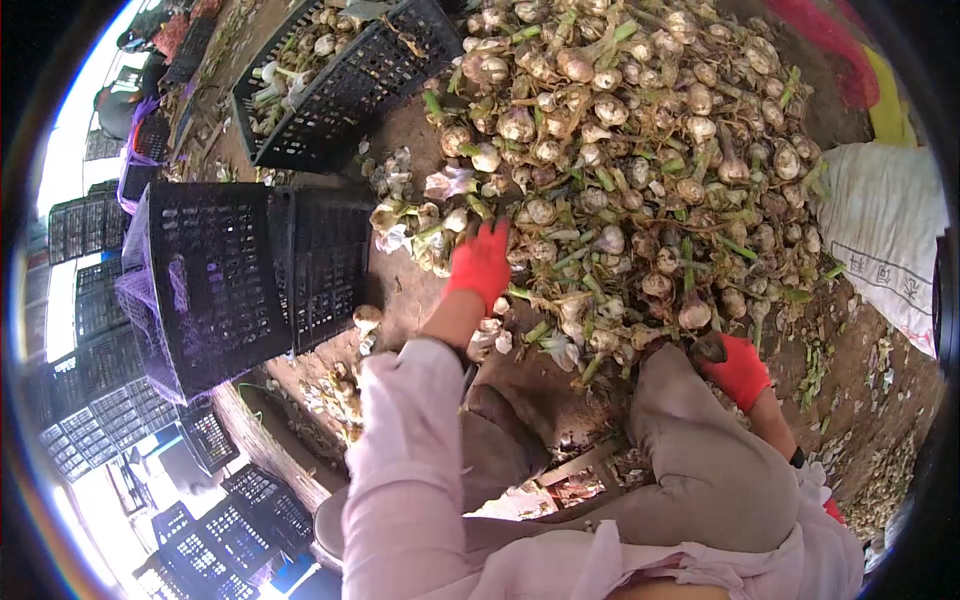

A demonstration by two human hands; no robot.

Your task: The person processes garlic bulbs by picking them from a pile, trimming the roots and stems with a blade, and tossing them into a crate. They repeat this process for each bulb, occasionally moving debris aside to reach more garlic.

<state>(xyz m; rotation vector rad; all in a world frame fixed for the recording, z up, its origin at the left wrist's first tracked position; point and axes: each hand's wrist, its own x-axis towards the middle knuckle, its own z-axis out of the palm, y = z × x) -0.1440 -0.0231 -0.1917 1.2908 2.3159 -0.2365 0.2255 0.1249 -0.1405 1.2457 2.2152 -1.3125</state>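
Note:
My left hand (pixel 481 264), in a red glove with dark fingertips, reaches to the left edge of a big heap of garlic bulbs (pixel 620 190). Its fingers look apart, close to a few trimmed garlic bulbs (pixel 430 222) on the ground; I see nothing held in it. My right hand (pixel 735 370), gloved alike, rests beside my right knee at the heap's near edge. Its fingers are curled together, and what they hold, if anything, is hidden. Stems and dry roots still hang on many bulbs in the heap.
A black crate (pixel 350 95) with garlic stands tilted at the upper left. Below it are dark crates (pixel 215 290) with purple netting. A white woven sack (pixel 880 235) lies at the right. Loose peelings (pixel 335 400) litter the soil, and more crates (pixel 225 530) stand at the lower left.

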